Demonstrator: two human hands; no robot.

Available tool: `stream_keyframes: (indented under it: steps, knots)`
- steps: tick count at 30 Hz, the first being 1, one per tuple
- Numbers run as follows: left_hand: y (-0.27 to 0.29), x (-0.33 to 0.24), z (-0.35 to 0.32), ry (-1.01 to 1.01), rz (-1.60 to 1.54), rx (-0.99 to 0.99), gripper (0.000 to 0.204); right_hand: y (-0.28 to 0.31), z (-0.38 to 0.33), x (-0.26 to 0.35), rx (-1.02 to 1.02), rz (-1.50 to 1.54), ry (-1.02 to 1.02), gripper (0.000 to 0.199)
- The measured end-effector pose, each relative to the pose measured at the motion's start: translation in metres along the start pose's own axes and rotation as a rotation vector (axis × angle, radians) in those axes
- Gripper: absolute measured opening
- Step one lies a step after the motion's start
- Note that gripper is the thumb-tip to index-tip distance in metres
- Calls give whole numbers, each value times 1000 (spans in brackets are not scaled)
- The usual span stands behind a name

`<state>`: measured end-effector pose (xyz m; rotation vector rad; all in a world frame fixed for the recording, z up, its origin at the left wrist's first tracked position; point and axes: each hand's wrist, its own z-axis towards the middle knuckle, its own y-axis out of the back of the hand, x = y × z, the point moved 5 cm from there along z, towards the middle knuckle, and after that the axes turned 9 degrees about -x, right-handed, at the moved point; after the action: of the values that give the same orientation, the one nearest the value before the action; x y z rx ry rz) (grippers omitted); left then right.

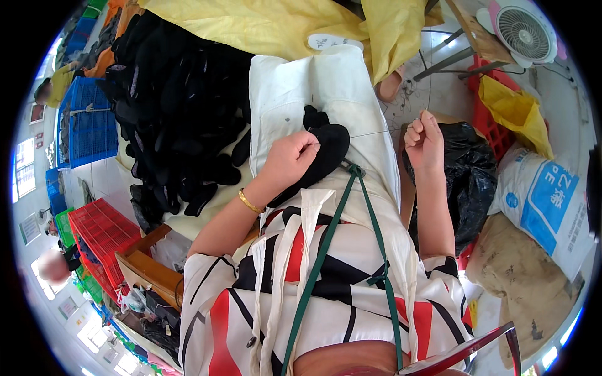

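My left hand (pixel 291 156) is closed on a black fabric shoe (pixel 332 143) with a rounded sole-shaped end, lying over the white apron (pixel 348 94) on my lap. A dark thread (pixel 375 133) runs taut from the shoe to my right hand (pixel 424 141). That hand is raised to the right, thumb and forefinger pinched together on the thread. Whether a needle is between the fingertips is too small to tell. A green cord (pixel 335 222) hangs down my front, its knotted end close to the shoe.
A large heap of black shoe pieces (pixel 182 94) lies at the left. Beyond my lap is yellow sheeting (pixel 263 25) with a white insole (pixel 335 42). At right are a black plastic bag (pixel 461 182), a white-and-blue sack (pixel 545 200) and a fan (pixel 525 32). Red (pixel 103 235) and blue crates (pixel 91 125) stand left.
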<state>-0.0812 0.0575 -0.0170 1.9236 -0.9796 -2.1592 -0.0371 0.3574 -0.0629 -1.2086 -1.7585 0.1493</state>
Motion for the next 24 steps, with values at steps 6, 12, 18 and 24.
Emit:
stream_keyframes:
  steps: [6, 12, 18, 24]
  knots:
    - [6, -34, -15, -614, 613, -98, 9, 17, -1, -20, -72, 41, -53, 26]
    - [5, -23, -5, -603, 613, -54, 10, 14, -6, -14, -82, -52, 35, 15]
    - [-4, -20, -2, -438, 645, 64, 14, -26, -28, 12, 90, -118, 134, 11]
    - [-19, -22, 3, -576, 606, 9, 18, -59, -43, 42, 200, -219, 306, 11]
